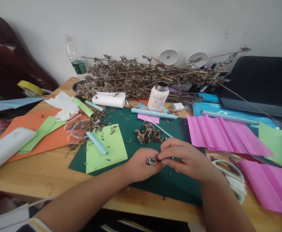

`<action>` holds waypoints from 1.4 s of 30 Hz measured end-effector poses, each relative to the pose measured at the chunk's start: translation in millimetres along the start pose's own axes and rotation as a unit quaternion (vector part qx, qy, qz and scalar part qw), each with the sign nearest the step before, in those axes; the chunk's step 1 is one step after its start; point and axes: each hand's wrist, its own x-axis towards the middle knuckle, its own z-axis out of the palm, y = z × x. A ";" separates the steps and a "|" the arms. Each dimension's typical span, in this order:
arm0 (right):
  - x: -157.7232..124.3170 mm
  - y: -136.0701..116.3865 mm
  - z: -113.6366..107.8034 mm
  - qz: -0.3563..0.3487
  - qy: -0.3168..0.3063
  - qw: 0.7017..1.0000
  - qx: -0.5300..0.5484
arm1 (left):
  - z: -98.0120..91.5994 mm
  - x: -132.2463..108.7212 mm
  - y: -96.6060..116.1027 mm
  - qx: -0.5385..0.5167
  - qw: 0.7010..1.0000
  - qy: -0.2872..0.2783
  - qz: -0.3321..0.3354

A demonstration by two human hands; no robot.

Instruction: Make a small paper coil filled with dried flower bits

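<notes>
My left hand point(142, 164) is wrapped round a light-blue paper tube point(152, 160), its open end facing up with dried leaf bits inside. At the tube's mouth, my right hand point(183, 157) has thumb and fingertips pinched together; what they hold, perhaps leaf bits, is too small to make out. Just beyond both hands lies a small heap of dried leaves point(149, 133) on the dark green cutting mat point(179, 188). Another short blue paper tube point(97, 143) rests on a light-green paper sheet point(118, 145) to the left.
Dried stalks point(131, 75) pile along the wall behind a white bottle point(158, 96). Scissors point(230, 172) and pink crepe paper point(228, 133) lie at right. On the left are orange paper point(41, 141), a clear tape roll point(80, 129) and a white case point(10, 148).
</notes>
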 end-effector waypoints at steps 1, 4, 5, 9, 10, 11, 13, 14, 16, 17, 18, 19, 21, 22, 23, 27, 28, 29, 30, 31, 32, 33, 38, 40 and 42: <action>0.3 -0.7 0.0 0.004 0.001 1.000 -0.003 | 0.0 0.1 -0.1 0.005 1.000 0.000 -0.005; 0.8 -2.1 0.9 0.019 0.003 1.000 -0.006 | -1.0 1.0 0.3 0.003 1.000 -0.005 -0.012; 0.7 -2.6 1.3 0.024 0.005 1.000 -0.006 | -1.4 1.4 0.8 0.001 1.000 -0.006 -0.012; -0.9 -3.8 2.3 0.053 0.007 0.998 -0.026 | -1.7 1.9 3.9 0.002 1.000 -0.006 -0.019; -1.6 -3.9 2.2 0.061 0.010 0.997 -0.035 | -1.4 1.8 4.8 -0.003 1.000 -0.006 -0.025; -2.2 -4.0 2.0 0.067 0.018 0.997 -0.043 | -1.1 1.7 5.6 -0.013 0.999 -0.008 -0.029; -3.2 -4.6 2.2 0.065 0.049 0.996 -0.041 | -0.2 1.3 6.4 -0.038 0.999 -0.007 -0.032; -3.2 -5.2 3.1 0.056 0.078 0.995 -0.028 | 0.2 1.1 6.4 -0.048 0.998 -0.003 -0.031; -2.0 -7.6 7.4 0.024 0.154 0.988 0.013 | 0.9 1.0 5.4 -0.050 0.998 -0.003 -0.025; -0.6 -9.3 10.9 0.006 0.187 0.982 0.032 | 1.1 1.0 4.6 -0.045 0.999 -0.007 -0.021; 1.1 -11.2 15.0 -0.010 0.211 0.976 0.046 | 1.2 0.9 3.8 -0.038 0.999 -0.012 -0.018; 3.2 -13.3 19.5 -0.024 0.224 0.973 0.050 | 1.3 0.9 3.1 -0.029 0.999 -0.015 -0.016; 7.3 -17.0 27.8 -0.038 0.219 0.974 0.034 | 0.9 0.8 2.7 -0.008 1.000 -0.012 -0.012; 9.0 -18.4 30.9 -0.038 0.211 0.976 0.022 | 0.6 0.8 3.0 0.000 1.000 -0.008 -0.008; 10.3 -19.5 33.0 -0.036 0.204 0.978 0.011 | 0.3 0.8 3.5 0.005 1.000 -0.007 -0.003; 11.0 -20.7 32.2 -0.021 0.179 0.983 -0.035 | -0.5 0.4 4.4 -0.007 1.000 -0.012 0.009; 10.4 -20.5 30.7 -0.019 0.177 0.983 -0.048 | -0.4 0.2 3.8 -0.013 1.000 -0.013 0.011; 9.8 -20.1 29.2 -0.019 0.175 0.983 -0.058 | -0.2 0.0 2.9 -0.018 1.000 -0.014 0.016; 9.2 -19.5 27.7 -0.022 0.173 0.983 -0.066 | 0.1 -0.1 1.8 -0.023 0.999 -0.017 0.021; 8.7 -18.8 26.5 -0.030 0.171 0.982 -0.070 | 0.3 -0.2 0.7 -0.026 0.999 -0.021 0.026; 8.3 -17.8 25.4 -0.042 0.169 0.982 -0.074 | 0.5 -0.3 -0.2 -0.027 0.999 -0.024 0.029; 8.1 -16.7 24.6 -0.057 0.168 0.981 -0.077 | 0.5 -0.4 -1.0 -0.029 0.999 -0.023 0.028; 7.8 -11.1 24.3 -0.124 0.166 0.974 -0.092 | 0.0 -0.9 -2.1 -0.025 0.999 -0.008 0.022; 8.1 -10.5 25.3 -0.137 0.162 0.972 -0.096 | 0.1 -1.3 -2.3 -0.011 0.999 -0.008 0.036; 8.8 -11.2 25.9 -0.138 0.161 0.972 -0.099 | 0.5 -1.7 -2.9 0.004 0.999 -0.007 0.054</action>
